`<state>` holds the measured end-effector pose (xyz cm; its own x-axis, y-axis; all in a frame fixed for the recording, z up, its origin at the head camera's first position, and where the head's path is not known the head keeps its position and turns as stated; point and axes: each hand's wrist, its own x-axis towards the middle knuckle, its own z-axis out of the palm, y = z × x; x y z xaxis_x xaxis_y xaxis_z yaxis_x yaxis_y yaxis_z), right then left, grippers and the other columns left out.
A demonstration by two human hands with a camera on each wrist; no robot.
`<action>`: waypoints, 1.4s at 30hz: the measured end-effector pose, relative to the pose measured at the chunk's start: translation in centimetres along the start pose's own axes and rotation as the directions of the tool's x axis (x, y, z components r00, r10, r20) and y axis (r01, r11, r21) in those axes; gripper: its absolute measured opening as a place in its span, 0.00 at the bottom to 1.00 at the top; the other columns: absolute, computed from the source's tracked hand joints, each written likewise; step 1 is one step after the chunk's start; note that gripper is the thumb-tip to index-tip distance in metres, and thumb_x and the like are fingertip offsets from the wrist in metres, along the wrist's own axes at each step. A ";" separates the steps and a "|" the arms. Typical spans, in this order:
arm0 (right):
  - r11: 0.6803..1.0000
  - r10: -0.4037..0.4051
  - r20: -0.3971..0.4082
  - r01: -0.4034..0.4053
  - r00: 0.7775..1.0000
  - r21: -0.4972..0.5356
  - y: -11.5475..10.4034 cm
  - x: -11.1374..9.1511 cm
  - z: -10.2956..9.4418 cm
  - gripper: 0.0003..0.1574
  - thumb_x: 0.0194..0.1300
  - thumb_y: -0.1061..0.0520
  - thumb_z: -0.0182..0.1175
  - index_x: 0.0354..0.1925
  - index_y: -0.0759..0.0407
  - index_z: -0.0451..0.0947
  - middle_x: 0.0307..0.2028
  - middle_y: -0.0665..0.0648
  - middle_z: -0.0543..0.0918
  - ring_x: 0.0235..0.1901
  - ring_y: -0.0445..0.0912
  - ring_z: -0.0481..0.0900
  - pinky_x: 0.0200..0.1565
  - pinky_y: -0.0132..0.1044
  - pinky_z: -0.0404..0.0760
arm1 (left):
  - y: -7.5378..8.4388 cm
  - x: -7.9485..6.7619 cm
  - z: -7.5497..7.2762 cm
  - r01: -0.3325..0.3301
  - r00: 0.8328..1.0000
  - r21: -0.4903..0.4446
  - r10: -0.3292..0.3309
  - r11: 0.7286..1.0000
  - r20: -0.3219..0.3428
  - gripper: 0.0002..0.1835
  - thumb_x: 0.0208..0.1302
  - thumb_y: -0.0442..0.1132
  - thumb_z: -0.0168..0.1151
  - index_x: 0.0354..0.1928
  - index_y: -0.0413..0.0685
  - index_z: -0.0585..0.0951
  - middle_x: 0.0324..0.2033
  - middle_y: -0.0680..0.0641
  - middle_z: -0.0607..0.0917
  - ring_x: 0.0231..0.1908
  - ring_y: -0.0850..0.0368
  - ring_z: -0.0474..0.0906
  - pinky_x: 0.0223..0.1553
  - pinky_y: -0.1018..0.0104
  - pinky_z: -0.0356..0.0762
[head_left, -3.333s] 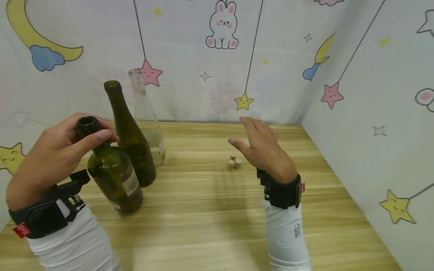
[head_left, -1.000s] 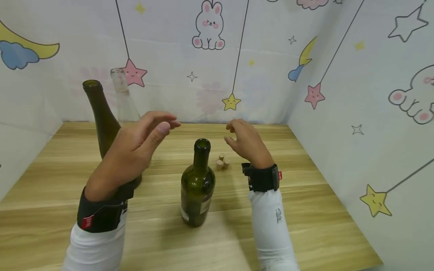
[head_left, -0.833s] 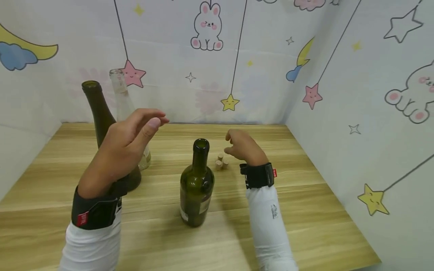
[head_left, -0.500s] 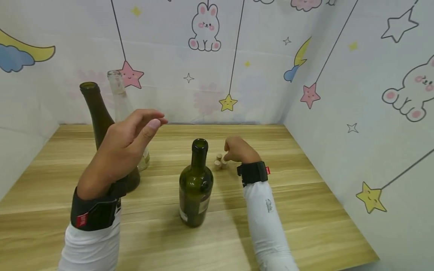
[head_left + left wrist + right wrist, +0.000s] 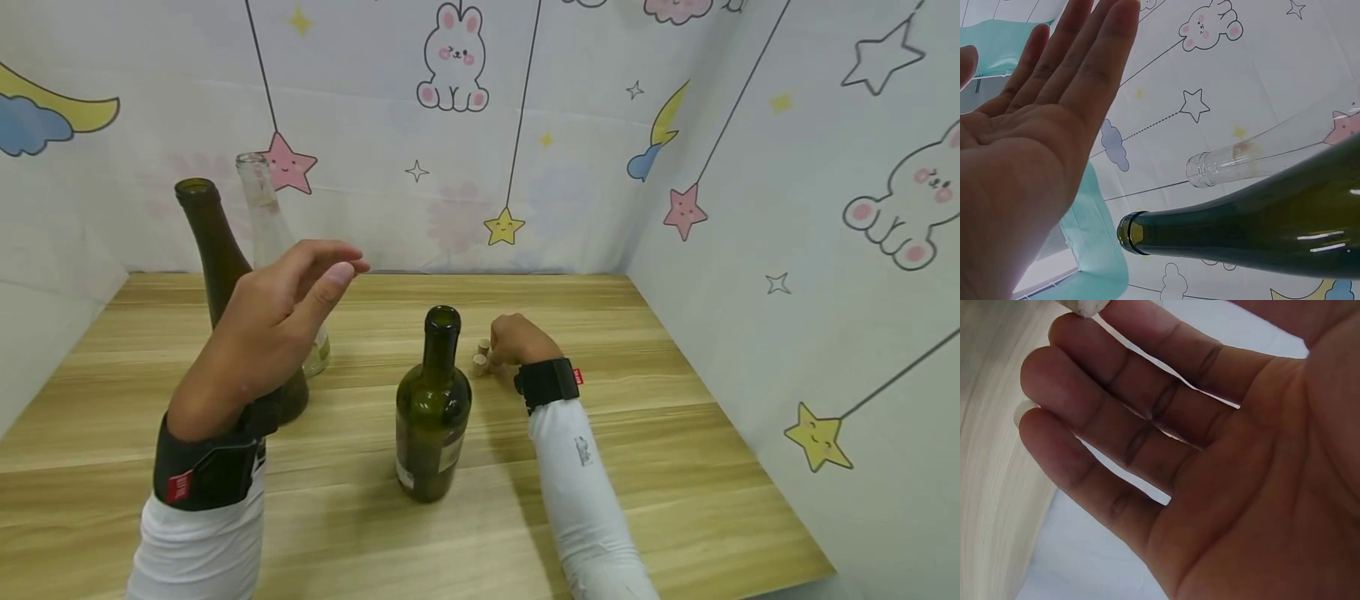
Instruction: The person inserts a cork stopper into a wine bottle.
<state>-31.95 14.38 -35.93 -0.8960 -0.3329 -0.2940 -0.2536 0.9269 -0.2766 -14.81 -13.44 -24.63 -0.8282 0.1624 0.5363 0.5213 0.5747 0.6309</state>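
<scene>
Near the middle of the counter, a little bunch of corks, two in plain sight. Just to the left of the right hand, close by the fingers, touching or very nearly. Seem to stand on end, long way up and down, but too small to be sure. In the right wrist view, a pale cork end at the top edge, right by the fingertips. Right hand low over the counter, fingers bent down and to the left. Cannot tell from here: pinching a cork, or only touching one, with the thumb tip hard to see. Nearer hand to the corks by a lot, the right one. Most likely to matter for a next move: that tiny gap, if any, on the left side of the right hand. Left hand well apart from the corks, up in the air, fingers loose and a bit bent, holding nothing. Between the two hands, and nearer the body than the corks, a short green bottle, standing straight up with an open mouth. From the corks to that mouth: left, back toward the body, and up. Behind the left hand, a tall green bottle and a clear bottle, both standing, both partly hidden.
</scene>
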 end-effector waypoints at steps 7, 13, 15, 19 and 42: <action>1.000 -0.025 -0.022 0.025 0.999 -0.008 -0.2 -0.9 -0.7 0.32 0.62 0.66 0.67 0.09 0.54 0.60 0.13 0.49 0.53 0.13 0.41 0.48 0.18 0.35 0.54 | 0.0 0.0 0.2 -0.001 1.000 -0.006 0.001 1.000 0.008 0.20 0.79 0.47 0.46 0.62 0.42 0.74 0.55 0.43 0.84 0.58 0.41 0.79 0.55 0.35 0.74; 0.997 -0.079 -0.108 0.080 0.991 -0.001 -1.2 -3.2 -2.6 0.24 0.60 0.66 0.70 0.18 0.56 0.65 0.18 0.51 0.59 0.17 0.43 0.56 0.23 0.37 0.60 | 0.0 0.2 0.2 -0.013 1.000 -0.008 0.013 1.000 0.017 0.19 0.79 0.46 0.47 0.62 0.43 0.74 0.56 0.41 0.83 0.58 0.41 0.79 0.56 0.34 0.74; 0.995 -0.100 -0.148 0.102 0.984 0.007 -1.7 -4.3 -3.2 0.17 0.61 0.64 0.69 0.23 0.58 0.70 0.20 0.52 0.66 0.18 0.44 0.61 0.25 0.38 0.65 | 0.0 0.2 0.3 -0.014 1.000 -0.009 0.014 1.000 0.021 0.18 0.79 0.45 0.47 0.62 0.43 0.74 0.56 0.41 0.83 0.57 0.40 0.79 0.55 0.33 0.74; 0.979 -0.202 -0.290 0.199 0.936 -0.039 -2.9 -6.9 -4.4 0.03 0.65 0.64 0.63 0.38 0.62 0.78 0.33 0.57 0.79 0.28 0.49 0.73 0.34 0.42 0.75 | -0.2 0.2 0.4 -0.004 1.000 -0.012 0.004 1.000 0.027 0.18 0.79 0.44 0.48 0.62 0.44 0.75 0.56 0.41 0.83 0.57 0.40 0.80 0.55 0.33 0.74; 0.478 -0.395 -0.907 0.812 -0.143 -0.336 -9.8 -16.3 -6.0 0.20 0.69 0.56 0.61 0.37 0.78 0.82 0.35 0.72 0.81 0.35 0.59 0.81 0.44 0.38 0.81 | 0.1 0.6 1.3 0.000 0.993 -0.027 0.003 1.000 0.119 0.18 0.79 0.45 0.49 0.61 0.44 0.75 0.54 0.40 0.84 0.57 0.42 0.80 0.59 0.34 0.73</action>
<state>-17.02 11.77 -22.93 -0.1026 -0.1616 0.9815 -0.9709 0.2308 -0.0635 -15.49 -12.28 -24.98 -0.8451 0.2588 0.4678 0.5267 0.5526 0.6459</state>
